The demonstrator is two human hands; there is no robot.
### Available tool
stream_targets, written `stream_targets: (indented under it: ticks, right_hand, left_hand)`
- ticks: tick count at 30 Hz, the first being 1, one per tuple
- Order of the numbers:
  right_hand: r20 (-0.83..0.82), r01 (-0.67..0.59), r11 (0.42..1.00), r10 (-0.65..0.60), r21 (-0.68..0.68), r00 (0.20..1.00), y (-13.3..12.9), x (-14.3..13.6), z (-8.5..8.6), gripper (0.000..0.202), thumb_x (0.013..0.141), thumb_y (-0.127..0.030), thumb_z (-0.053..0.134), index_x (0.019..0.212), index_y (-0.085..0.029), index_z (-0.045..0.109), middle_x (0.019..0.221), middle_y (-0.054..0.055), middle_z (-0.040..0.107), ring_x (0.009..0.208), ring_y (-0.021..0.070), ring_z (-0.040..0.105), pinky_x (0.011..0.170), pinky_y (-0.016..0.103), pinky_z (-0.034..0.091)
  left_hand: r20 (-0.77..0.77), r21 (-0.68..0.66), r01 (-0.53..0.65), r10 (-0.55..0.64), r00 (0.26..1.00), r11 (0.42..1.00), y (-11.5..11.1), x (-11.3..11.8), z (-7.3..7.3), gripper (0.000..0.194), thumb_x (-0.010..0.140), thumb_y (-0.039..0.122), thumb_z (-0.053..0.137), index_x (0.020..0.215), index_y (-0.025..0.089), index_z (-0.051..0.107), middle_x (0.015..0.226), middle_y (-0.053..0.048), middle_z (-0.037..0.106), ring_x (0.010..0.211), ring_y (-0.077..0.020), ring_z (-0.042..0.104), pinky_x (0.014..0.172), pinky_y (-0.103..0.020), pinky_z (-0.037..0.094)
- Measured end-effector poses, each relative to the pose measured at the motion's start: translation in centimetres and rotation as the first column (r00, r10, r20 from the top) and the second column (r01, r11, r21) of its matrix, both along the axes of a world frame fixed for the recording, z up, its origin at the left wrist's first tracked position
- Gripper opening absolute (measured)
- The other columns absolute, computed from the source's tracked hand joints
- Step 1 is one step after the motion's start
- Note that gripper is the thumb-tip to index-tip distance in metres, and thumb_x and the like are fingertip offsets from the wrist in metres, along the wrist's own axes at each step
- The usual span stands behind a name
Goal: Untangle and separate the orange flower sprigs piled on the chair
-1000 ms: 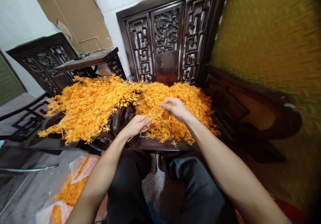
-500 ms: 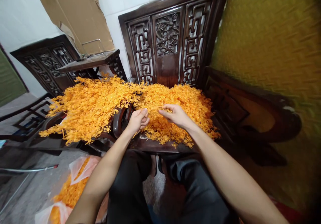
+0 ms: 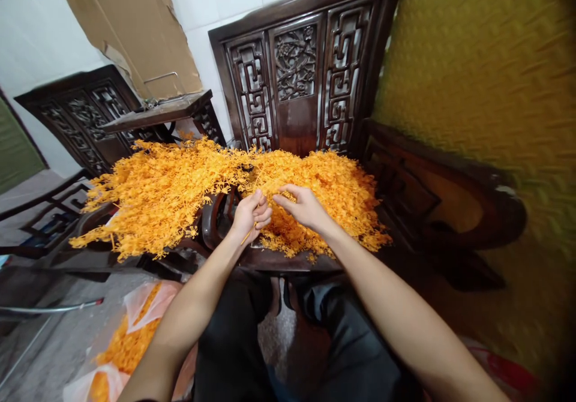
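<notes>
My left hand is closed around a thin orange stem, whose lower end sticks out below the fingers. Just to its right, my right hand has thumb and fingers curved toward each other; whatever lies between its fingertips is too small to make out against the orange. Behind and beneath both hands a heap of orange plastic-looking flower sprigs covers the seat of a dark wooden chair. A second large orange bunch lies to the left, over the chair arm and beyond.
A carved chair back rises behind the heap. At the left stand a dark side table and another carved chair. Plastic bags with orange pieces rest on the floor at lower left. A yellow-green textured surface fills the right.
My right hand has moved slightly left, closer to my left hand. My left hand has turned a little, with the stem still in it. The view has shifted slightly.
</notes>
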State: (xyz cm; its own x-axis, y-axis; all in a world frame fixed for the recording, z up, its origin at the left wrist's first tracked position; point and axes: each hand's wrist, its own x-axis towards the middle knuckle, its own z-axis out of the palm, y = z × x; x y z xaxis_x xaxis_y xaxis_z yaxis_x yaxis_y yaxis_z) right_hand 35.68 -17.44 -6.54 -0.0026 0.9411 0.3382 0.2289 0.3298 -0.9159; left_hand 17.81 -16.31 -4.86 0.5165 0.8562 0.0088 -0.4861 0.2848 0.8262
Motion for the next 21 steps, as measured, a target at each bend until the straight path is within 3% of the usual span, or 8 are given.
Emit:
stream_targets:
  ticks: [4, 8, 10, 12, 15, 18, 21]
  right_hand:
    - [0.115, 0.335, 0.917, -0.365, 0.219, 0.924, 1.6, 1.4, -0.7, 0.016, 0.087, -0.033, 0.058, 0.084, -0.019, 0.065, 0.088, 0.006, 0.07, 0.084, 0.0215, 0.063, 0.083, 0.035, 0.047]
    - [0.188, 0.386, 0.871, -0.452, 0.303, 0.872, 3.1, 2.2, -2.0, 0.01, 0.084, -0.025, 0.055, 0.084, -0.019, 0.063, 0.092, 0.009, 0.07, 0.092, 0.0242, 0.064, 0.09, 0.038, 0.048]
    - [0.122, 0.441, 0.876, -0.468, 0.197, 0.875, 3.6, 2.4, -2.3, 0.007, 0.083, -0.025, 0.058, 0.083, -0.019, 0.062, 0.093, 0.01, 0.07, 0.095, 0.0258, 0.064, 0.095, 0.04, 0.048]
    - [-0.015, 0.499, 0.866, -0.5, -0.015, 0.866, 4.1, 3.1, -2.6, 0.008, 0.083, -0.026, 0.061, 0.085, -0.019, 0.061, 0.087, 0.011, 0.07, 0.091, 0.0266, 0.065, 0.091, 0.041, 0.051]
    - [-0.164, 0.471, 0.849, -0.514, -0.238, 0.842, 4.3, 4.5, -3.1, 0.012, 0.084, -0.027, 0.063, 0.091, -0.017, 0.059, 0.078, 0.009, 0.069, 0.071, 0.0227, 0.066, 0.067, 0.037, 0.057]
    - [-0.266, 0.323, 0.898, -0.404, -0.3, 0.875, 3.9, 4.6, -3.2, 0.02, 0.085, -0.029, 0.064, 0.099, -0.016, 0.059, 0.084, 0.007, 0.069, 0.059, 0.0164, 0.063, 0.052, 0.031, 0.054]
    - [-0.37, 0.142, 0.947, -0.247, -0.288, 0.896, 3.1, 2.5, -2.5, 0.033, 0.088, -0.047, 0.065, 0.103, -0.018, 0.064, 0.089, 0.005, 0.069, 0.064, 0.0142, 0.064, 0.049, 0.025, 0.051]
  left_hand:
    - [0.028, -0.041, 0.047, -0.046, 0.999, 0.998, -0.4, 0.4, 0.2, 0.038, 0.093, 0.037, 0.065, 0.067, 0.017, 0.046, 0.045, 0.011, 0.024, 0.036, -0.004, 0.016, 0.03, -0.014, 0.018]
    - [0.092, -0.151, 0.133, -0.12, 0.988, 0.98, -0.3, 0.8, 0.1, 0.037, 0.098, 0.031, 0.057, 0.066, 0.016, 0.046, 0.046, 0.01, 0.022, 0.035, -0.0043, 0.017, 0.03, -0.014, 0.018]
    - [0.124, -0.205, 0.159, -0.136, 0.983, 0.966, -0.2, 0.7, 0.2, 0.038, 0.101, 0.03, 0.051, 0.066, 0.016, 0.046, 0.046, 0.01, 0.021, 0.035, -0.0045, 0.018, 0.03, -0.014, 0.017]
    - [0.166, -0.23, 0.155, -0.118, 0.979, 0.961, -0.2, 0.3, 0.3, 0.04, 0.103, 0.029, 0.045, 0.066, 0.016, 0.047, 0.046, 0.01, 0.02, 0.034, -0.0049, 0.02, 0.03, -0.014, 0.016]
    - [0.238, -0.248, 0.129, -0.069, 0.969, 0.96, -0.1, -0.7, 0.6, 0.042, 0.105, 0.029, 0.04, 0.066, 0.016, 0.047, 0.046, 0.01, 0.018, 0.034, -0.0052, 0.022, 0.03, -0.014, 0.015]
    - [0.266, -0.274, 0.13, -0.055, 0.962, 0.953, 0.2, -1.1, 0.6, 0.043, 0.106, 0.029, 0.037, 0.066, 0.016, 0.046, 0.045, 0.01, 0.018, 0.033, -0.0052, 0.024, 0.031, -0.014, 0.014]
    - [0.28, -0.284, 0.144, -0.061, 0.958, 0.948, 0.6, -0.7, 0.5, 0.043, 0.107, 0.029, 0.036, 0.067, 0.016, 0.046, 0.045, 0.01, 0.018, 0.033, -0.0052, 0.025, 0.031, -0.013, 0.014]
